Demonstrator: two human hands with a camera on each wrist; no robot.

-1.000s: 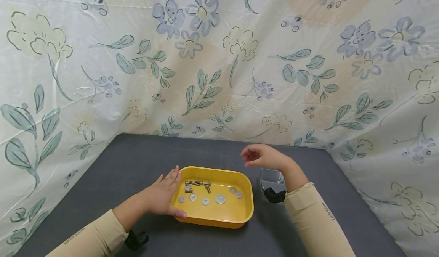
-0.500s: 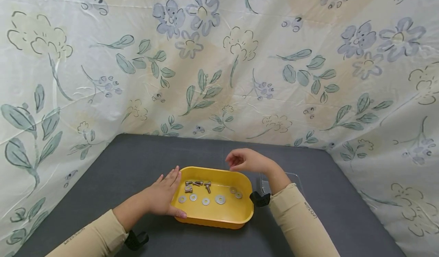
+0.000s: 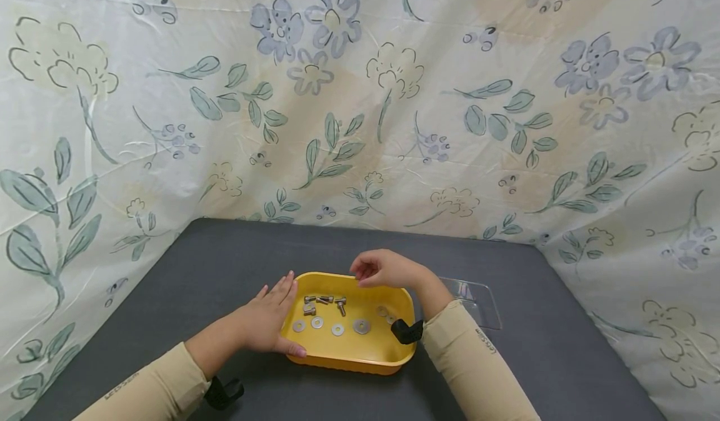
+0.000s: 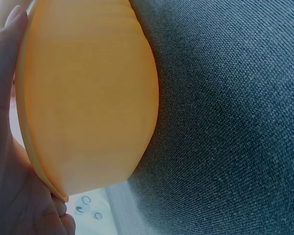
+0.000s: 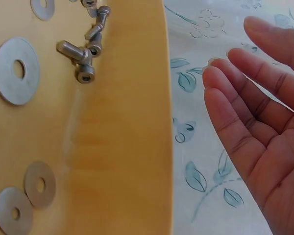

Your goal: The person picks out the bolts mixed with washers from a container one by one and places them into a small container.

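Observation:
A yellow plastic tray [image 3: 349, 353] sits on the dark cloth. My left hand [image 3: 261, 321] lies against its left end, fingers straight along the rim and thumb on the near edge. The left wrist view shows the tray's outer wall beside this hand. Above the far rim hovers my right hand [image 3: 388, 268], its fingers loosely bent; the right wrist view shows nothing in it. Several flat washers [image 3: 362, 326] lie across the tray floor, and several socket-head bolts [image 3: 340, 307] cluster near its far left part. My right wrist's black strap partly covers a washer.
A clear plastic box [image 3: 478, 302] stands right of the tray, partly hidden by the right forearm. The dark cloth [image 3: 270, 246] covers the table, and a floral curtain [image 3: 337, 127] hangs behind and at both sides.
My right hand has moved left and slightly down, from above the clear box to the tray's far rim, uncovering more of the box. The left hand has stayed put.

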